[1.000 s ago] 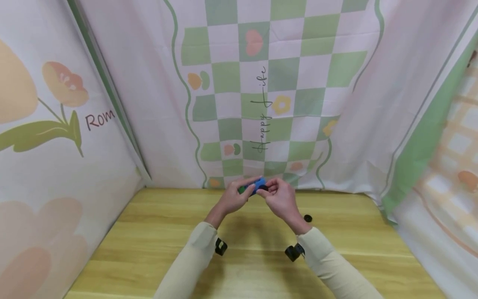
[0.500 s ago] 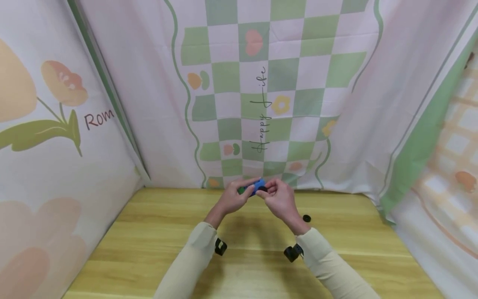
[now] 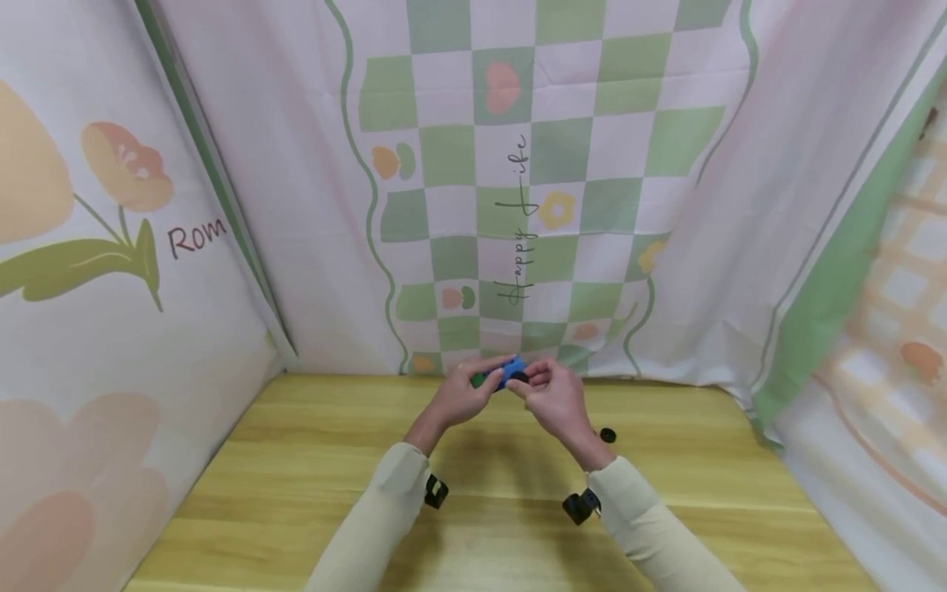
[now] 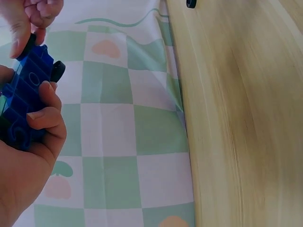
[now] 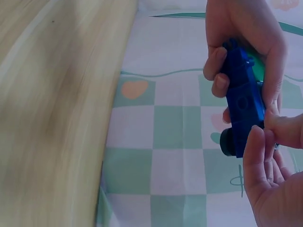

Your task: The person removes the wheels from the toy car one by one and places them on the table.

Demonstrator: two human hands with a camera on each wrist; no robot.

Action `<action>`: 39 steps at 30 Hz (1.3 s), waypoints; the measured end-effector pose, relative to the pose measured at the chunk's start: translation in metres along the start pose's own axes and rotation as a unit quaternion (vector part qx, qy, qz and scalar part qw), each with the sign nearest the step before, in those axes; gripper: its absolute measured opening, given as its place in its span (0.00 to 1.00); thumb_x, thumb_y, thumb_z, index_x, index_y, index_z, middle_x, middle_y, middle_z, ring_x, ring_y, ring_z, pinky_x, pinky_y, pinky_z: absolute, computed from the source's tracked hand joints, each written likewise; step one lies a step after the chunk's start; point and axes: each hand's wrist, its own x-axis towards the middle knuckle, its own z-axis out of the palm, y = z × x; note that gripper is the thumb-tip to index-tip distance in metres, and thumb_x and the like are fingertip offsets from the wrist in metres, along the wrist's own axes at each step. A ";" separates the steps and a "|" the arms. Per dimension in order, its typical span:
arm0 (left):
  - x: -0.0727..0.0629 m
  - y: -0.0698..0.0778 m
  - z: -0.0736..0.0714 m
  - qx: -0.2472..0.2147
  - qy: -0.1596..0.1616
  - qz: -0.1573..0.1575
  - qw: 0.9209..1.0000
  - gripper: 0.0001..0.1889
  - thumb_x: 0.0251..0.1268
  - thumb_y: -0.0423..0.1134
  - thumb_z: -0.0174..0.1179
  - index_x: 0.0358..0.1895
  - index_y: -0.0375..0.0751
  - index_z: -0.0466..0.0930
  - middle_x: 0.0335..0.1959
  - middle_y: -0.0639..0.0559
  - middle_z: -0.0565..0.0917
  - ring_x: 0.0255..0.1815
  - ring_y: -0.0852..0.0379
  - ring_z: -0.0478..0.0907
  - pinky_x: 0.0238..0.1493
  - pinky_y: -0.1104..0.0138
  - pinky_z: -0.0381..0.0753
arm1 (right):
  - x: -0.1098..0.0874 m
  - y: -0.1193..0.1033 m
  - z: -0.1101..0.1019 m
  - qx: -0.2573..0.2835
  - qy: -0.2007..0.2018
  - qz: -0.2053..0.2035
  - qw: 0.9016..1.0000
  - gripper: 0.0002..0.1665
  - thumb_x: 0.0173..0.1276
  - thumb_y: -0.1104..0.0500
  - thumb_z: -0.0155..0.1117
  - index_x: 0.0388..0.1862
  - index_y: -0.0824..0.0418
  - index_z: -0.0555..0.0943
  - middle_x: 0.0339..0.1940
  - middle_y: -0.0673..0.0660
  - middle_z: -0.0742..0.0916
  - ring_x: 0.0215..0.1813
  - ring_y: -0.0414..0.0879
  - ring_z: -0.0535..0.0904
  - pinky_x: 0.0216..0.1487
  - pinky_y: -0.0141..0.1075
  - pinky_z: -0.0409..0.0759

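Observation:
In the head view a blue toy car [image 3: 510, 372] with a green part is held up above the far table edge. My left hand [image 3: 460, 395] grips its body, fingers curled along one side, as the left wrist view shows. With thumb and fingertips my right hand [image 3: 556, 400] pinches a black wheel [image 4: 27, 46] at the car's end. Whether that wheel is fully seated on the car I cannot tell. Another black wheel [image 5: 228, 142] sits on the opposite side of the same end. The car's underside [image 5: 244, 101] faces the right wrist camera.
A loose black wheel [image 3: 607, 435] lies on the wooden table [image 3: 325, 460], beside my right wrist. A checkered curtain [image 3: 518, 205] hangs right behind the table's far edge. More printed cloth [image 3: 111, 353] walls off the left side. Both wrists carry small black cameras.
The right fingers have shifted slightly at the wheel, and the car tilts a little differently. Both hands stay in nearly the same place; the loose wheel lies still.

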 end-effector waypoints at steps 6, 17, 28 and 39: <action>0.001 0.001 -0.001 -0.029 -0.004 0.008 1.000 0.19 0.81 0.43 0.51 0.70 0.53 0.76 0.51 0.44 0.84 0.28 0.59 0.77 0.30 0.69 0.80 | -0.003 0.003 0.003 0.048 0.024 -0.005 0.999 0.27 0.64 0.52 0.76 0.52 0.68 0.78 0.45 0.68 0.89 0.39 0.52 0.90 0.37 0.39 0.89; 0.007 0.004 0.001 -0.013 0.039 0.022 0.999 0.19 0.81 0.44 0.51 0.70 0.57 0.76 0.63 0.48 0.83 0.48 0.55 0.83 0.49 0.64 0.85 | -0.002 -0.001 0.013 0.062 0.089 -0.046 0.993 0.24 0.65 0.56 0.76 0.52 0.70 0.81 0.47 0.68 0.89 0.46 0.58 0.89 0.39 0.33 0.88; 0.008 0.002 0.001 -0.020 0.040 0.018 0.999 0.20 0.81 0.43 0.51 0.70 0.51 0.76 0.58 0.46 0.85 0.33 0.54 0.81 0.33 0.67 0.84 | -0.006 -0.006 0.016 -0.022 0.109 -0.106 0.988 0.21 0.66 0.57 0.74 0.49 0.72 0.79 0.43 0.69 0.89 0.42 0.58 0.90 0.39 0.40 0.89; 0.009 0.004 -0.001 -0.015 0.042 0.027 0.999 0.19 0.81 0.42 0.52 0.70 0.52 0.76 0.60 0.44 0.84 0.32 0.52 0.81 0.32 0.69 0.84 | -0.003 -0.011 0.013 -0.035 0.087 -0.110 0.990 0.22 0.68 0.59 0.72 0.51 0.74 0.77 0.43 0.71 0.88 0.43 0.59 0.89 0.41 0.41 0.89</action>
